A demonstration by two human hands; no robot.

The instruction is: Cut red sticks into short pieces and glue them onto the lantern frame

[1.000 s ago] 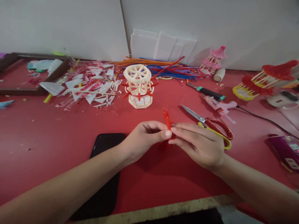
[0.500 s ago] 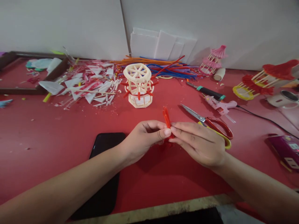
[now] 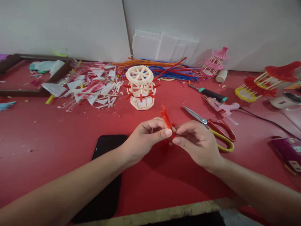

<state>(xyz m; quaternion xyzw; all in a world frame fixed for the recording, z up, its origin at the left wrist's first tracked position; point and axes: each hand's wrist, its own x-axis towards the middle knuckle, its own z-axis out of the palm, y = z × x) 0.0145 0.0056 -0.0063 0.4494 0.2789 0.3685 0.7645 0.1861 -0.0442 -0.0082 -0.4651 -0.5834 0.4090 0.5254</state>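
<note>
A small red piece with a fanned, strip-like upper end is pinched between the thumb and fingers of my left hand. My right hand is at its lower right side, thumb and fingertips closed on its lower part, which is mostly hidden. Behind my hands stands a cream openwork tower with an octagonal base, a spoked round top and short red pegs around its middle.
Scissors, a pink glue gun and a dark-handled tool lie right. A black phone is under my left forearm. Scraps, colored sticks and a red-roofed model sit farther back.
My right hand has turned, its thumb and fingers now bent more around the red piece's lower end. The red piece leans slightly more left. The view has shifted a little.
</note>
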